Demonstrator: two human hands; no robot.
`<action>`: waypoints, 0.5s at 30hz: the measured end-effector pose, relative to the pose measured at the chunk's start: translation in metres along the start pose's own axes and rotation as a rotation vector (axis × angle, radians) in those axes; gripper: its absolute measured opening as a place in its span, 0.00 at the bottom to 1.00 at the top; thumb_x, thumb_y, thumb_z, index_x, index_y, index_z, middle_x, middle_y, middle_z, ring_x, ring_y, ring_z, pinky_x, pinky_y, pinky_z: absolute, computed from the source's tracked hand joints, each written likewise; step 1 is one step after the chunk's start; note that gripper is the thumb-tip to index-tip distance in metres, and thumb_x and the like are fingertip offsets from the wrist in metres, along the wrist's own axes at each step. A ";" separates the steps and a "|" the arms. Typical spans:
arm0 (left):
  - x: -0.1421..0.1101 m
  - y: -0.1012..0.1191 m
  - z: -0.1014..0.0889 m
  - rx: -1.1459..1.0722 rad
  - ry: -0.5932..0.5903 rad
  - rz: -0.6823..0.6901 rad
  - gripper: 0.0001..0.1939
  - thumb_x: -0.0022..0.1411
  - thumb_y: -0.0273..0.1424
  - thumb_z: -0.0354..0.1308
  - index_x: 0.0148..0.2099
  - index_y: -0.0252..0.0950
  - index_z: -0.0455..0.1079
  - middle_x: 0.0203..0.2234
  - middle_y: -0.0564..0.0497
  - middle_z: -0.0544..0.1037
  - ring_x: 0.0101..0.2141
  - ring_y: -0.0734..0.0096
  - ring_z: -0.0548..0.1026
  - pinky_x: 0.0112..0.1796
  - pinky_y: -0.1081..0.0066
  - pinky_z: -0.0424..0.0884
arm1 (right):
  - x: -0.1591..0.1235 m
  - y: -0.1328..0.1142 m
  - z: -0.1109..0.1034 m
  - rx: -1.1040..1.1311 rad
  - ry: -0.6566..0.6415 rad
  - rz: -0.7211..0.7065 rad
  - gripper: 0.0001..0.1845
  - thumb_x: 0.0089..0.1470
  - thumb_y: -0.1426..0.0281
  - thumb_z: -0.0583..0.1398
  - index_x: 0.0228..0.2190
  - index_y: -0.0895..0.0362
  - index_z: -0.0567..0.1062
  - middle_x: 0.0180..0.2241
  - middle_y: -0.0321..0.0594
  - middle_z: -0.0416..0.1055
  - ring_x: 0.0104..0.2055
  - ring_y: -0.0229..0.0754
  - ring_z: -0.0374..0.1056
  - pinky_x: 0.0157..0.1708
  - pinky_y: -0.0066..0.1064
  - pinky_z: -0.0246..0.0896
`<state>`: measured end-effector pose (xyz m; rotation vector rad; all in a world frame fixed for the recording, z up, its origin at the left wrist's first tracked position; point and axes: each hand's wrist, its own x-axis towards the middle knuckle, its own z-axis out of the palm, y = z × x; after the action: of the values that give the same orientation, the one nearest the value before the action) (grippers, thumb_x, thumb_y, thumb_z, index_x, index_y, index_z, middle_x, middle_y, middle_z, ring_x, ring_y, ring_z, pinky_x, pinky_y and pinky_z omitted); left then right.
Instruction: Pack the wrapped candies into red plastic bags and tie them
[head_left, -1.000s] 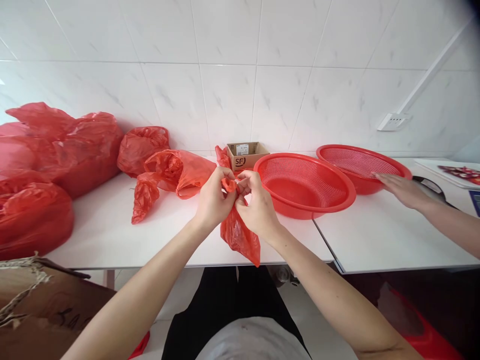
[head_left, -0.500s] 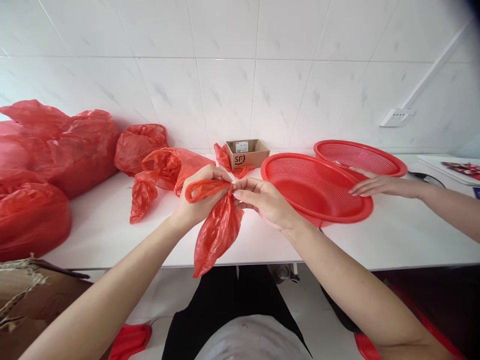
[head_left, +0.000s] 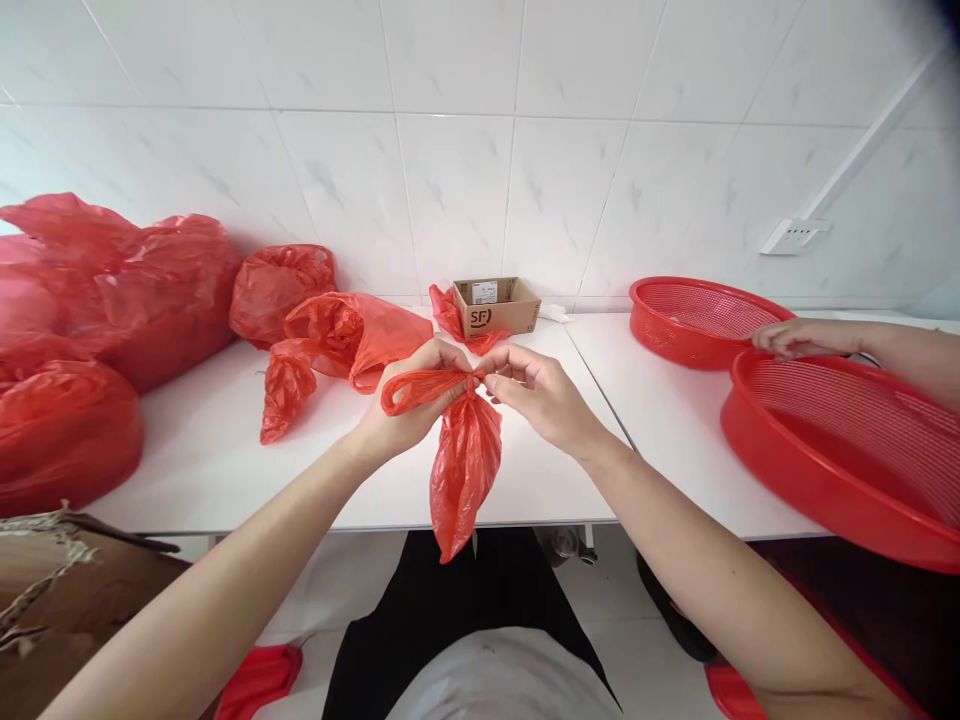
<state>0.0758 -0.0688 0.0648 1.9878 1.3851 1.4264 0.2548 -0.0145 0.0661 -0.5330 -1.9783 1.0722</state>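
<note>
A small red plastic bag (head_left: 463, 465) hangs over the front edge of the white table (head_left: 225, 470). My left hand (head_left: 409, 405) is closed round its gathered neck, with a loop of the handle sticking out to the left. My right hand (head_left: 536, 392) pinches the same neck from the right, fingertips meeting my left hand's. The bag's body dangles below both hands.
Full red bags (head_left: 112, 290) crowd the table's left, smaller ones (head_left: 345, 335) lie behind my hands. A small cardboard box (head_left: 496, 305) stands at the wall. Another person's hand (head_left: 795, 338) holds a red mesh basket (head_left: 847, 455) at right; a second basket (head_left: 694, 310) sits behind.
The other person has pulled the near red basket away to the right, off the table's middle. My hands keep working the bag's neck; the bag hangs straighter and a little more to the right.
</note>
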 end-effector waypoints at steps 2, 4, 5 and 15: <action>0.001 0.002 -0.004 0.027 -0.026 -0.003 0.06 0.62 0.37 0.59 0.36 0.40 0.71 0.31 0.52 0.79 0.30 0.69 0.76 0.30 0.71 0.69 | 0.000 0.000 0.000 0.054 -0.037 0.028 0.05 0.56 0.69 0.55 0.31 0.56 0.71 0.32 0.36 0.70 0.35 0.37 0.67 0.36 0.31 0.63; 0.002 0.001 -0.011 0.070 -0.068 0.015 0.07 0.60 0.38 0.61 0.36 0.40 0.76 0.29 0.52 0.80 0.28 0.68 0.76 0.29 0.71 0.70 | -0.002 0.001 0.001 -0.017 -0.021 -0.004 0.05 0.55 0.72 0.55 0.28 0.56 0.69 0.29 0.34 0.68 0.33 0.36 0.65 0.36 0.30 0.61; 0.004 -0.001 -0.015 0.101 -0.087 0.036 0.07 0.59 0.38 0.62 0.36 0.41 0.77 0.29 0.52 0.80 0.28 0.68 0.76 0.29 0.70 0.70 | -0.004 0.001 0.002 -0.071 -0.021 -0.023 0.05 0.54 0.73 0.55 0.27 0.56 0.68 0.28 0.33 0.67 0.31 0.35 0.63 0.35 0.30 0.60; 0.012 0.010 -0.058 0.210 -0.150 0.081 0.06 0.59 0.35 0.63 0.32 0.40 0.78 0.29 0.54 0.82 0.33 0.68 0.78 0.37 0.70 0.73 | -0.017 -0.004 0.005 -0.092 -0.183 0.096 0.06 0.56 0.72 0.53 0.27 0.54 0.64 0.26 0.31 0.60 0.28 0.35 0.56 0.29 0.28 0.53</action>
<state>0.0310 -0.0786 0.1042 2.2539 1.4541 1.1771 0.2606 -0.0306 0.0603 -0.6033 -2.1890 1.1266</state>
